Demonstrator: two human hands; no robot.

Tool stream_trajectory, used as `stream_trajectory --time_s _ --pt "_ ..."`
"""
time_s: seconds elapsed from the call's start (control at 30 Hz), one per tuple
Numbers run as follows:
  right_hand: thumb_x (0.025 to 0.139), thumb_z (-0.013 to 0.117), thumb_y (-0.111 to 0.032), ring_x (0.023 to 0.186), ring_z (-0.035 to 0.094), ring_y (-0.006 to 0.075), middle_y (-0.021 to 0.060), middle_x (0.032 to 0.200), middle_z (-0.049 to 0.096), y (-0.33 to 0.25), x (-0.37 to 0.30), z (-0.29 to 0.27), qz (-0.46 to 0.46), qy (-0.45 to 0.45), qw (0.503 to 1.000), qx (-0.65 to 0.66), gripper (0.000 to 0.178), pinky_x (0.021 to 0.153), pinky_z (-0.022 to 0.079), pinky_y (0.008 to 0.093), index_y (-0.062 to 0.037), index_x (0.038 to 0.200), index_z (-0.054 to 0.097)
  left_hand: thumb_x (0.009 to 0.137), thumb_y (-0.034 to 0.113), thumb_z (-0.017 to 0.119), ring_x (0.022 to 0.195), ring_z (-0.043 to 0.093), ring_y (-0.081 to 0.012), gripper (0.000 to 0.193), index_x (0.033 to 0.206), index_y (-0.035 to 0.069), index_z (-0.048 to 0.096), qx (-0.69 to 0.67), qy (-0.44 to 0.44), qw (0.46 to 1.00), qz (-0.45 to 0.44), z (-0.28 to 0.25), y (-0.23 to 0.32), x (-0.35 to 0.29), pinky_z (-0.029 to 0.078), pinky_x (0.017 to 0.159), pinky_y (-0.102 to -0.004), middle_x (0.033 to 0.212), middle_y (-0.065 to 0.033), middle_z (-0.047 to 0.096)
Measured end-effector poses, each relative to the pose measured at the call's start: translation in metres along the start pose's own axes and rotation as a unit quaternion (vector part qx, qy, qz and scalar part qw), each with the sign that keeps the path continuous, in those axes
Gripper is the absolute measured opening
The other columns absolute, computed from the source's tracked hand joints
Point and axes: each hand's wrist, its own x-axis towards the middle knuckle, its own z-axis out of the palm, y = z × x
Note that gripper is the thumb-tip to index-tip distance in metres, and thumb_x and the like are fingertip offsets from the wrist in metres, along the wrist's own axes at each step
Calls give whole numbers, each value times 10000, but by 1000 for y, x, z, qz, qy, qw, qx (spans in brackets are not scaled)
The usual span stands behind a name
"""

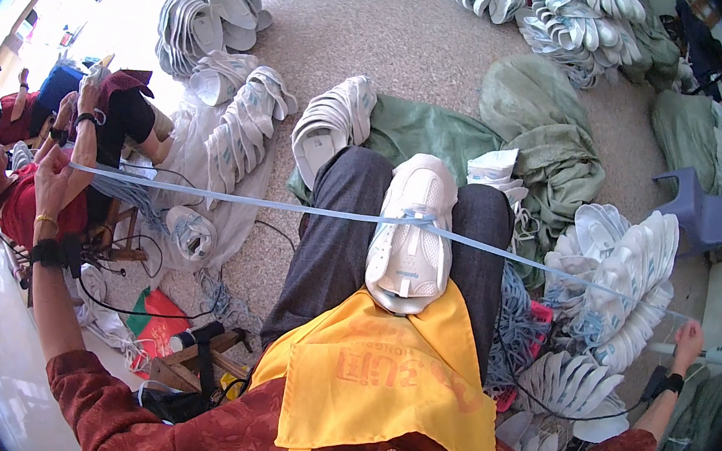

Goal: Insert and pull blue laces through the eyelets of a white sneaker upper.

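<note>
A white shoe upper [422, 183] is propped between my knees, above the yellow apron. A long light-blue shoelace [292, 208] passes through its lacing area, and both halves are drawn out nearly straight to the sides. My left hand [53, 177], raised far out at the left, pinches one end of the lace. Out at the far right, my right hand [688, 339] has its fingers closed on the other end. Neither hand touches the shoe. The bundle of loose blue laces [515, 319] lies beside my right knee, partly hidden by it.
Nested white shoe uppers [618, 273] are piled at the right, near a grey-purple stool [699, 211]. Green sacks [539, 112] lie ahead, with more stacked uppers [334, 124] beside them. Co-workers [43, 198] sit at the left. A wooden stool [203, 363] stands by my left side.
</note>
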Motion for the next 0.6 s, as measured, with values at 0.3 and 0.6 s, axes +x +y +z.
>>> stream_trajectory --time_s 0.3,0.6 --pt "1030 654 -211 683 635 98 39 845 684 -99 56 19 -29 -130 990 38 170 555 512 267 -51 985 691 900 45 677 717 606 -234 96 927 -16 609 63 34 993 93 24 108 78 483 676 -344 807 -114 649" --pt "1029 624 -157 759 592 101 8 862 650 -263 -155 245 203 -437 767 423 159 646 468 246 -38 965 708 818 77 784 678 649 -113 102 836 18 702 -284 -472 817 -169 147 243 -108 542 624 -282 738 7 641"
